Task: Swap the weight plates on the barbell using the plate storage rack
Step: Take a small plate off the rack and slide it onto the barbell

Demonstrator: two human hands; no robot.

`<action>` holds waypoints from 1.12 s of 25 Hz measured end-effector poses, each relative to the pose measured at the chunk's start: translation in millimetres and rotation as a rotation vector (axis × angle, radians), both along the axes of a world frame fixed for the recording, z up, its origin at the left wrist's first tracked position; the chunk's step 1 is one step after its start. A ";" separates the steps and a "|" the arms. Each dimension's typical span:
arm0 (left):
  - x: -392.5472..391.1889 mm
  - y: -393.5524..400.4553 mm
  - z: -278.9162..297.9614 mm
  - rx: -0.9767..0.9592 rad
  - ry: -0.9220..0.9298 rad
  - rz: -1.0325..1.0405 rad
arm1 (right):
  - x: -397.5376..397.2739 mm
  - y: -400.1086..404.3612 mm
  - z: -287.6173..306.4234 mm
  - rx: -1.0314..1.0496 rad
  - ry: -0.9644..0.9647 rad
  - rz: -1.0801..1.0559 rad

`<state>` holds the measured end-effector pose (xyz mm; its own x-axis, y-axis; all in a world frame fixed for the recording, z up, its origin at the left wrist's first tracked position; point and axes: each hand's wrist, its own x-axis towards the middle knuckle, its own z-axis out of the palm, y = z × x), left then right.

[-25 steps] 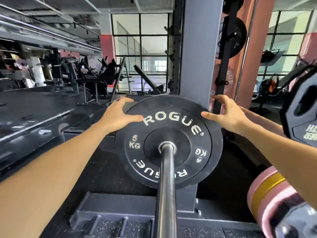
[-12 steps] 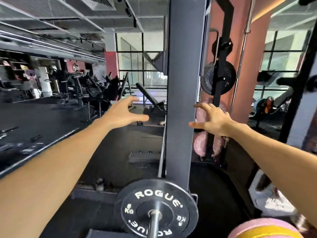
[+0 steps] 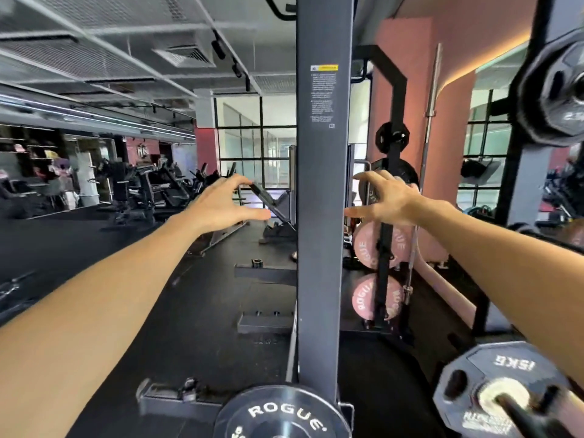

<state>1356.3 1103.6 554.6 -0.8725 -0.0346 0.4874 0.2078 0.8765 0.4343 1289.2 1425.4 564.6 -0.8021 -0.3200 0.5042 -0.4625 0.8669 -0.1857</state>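
Observation:
A black ROGUE 5 kg plate (image 3: 281, 412) sits at the bottom edge of the view, its lower half cut off, in front of a grey rack upright (image 3: 319, 216). My left hand (image 3: 221, 205) is raised well above it, left of the upright, fingers spread and holding nothing. My right hand (image 3: 384, 197) is raised on the other side of the upright, also spread and empty. A grey 15 kg plate (image 3: 493, 393) hangs on a peg at the lower right. Pink ROGUE plates (image 3: 366, 245) hang on a far storage rack (image 3: 384, 279).
A large black plate (image 3: 556, 90) hangs at the upper right. A barbell (image 3: 426, 147) stands upright against the pink wall. Benches and machines (image 3: 151, 191) fill the far left. Black rubber flooring (image 3: 196, 311) stretches between them and the rack base.
Both hands have let go of the ROGUE plate and risen away from it. The view has tilted upward, so the plate has dropped to the bottom edge.

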 end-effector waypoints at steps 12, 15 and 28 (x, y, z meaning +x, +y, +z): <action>1.1 154.0 13.6 -0.012 -0.008 -0.059 | 15.0 160.5 7.1 0.036 -0.024 -0.070; -28.6 244.6 4.4 -0.003 -0.008 -0.069 | -10.8 250.2 3.0 0.029 0.013 -0.078; -139.8 533.2 47.2 0.045 0.025 -0.126 | -96.4 573.3 36.3 0.080 -0.031 -0.230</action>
<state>1216.5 1636.7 601.8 -0.8587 0.0524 0.5098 0.3265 0.8226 0.4655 1192.8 1998.7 600.9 -0.8733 -0.1653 0.4583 -0.2465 0.9613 -0.1231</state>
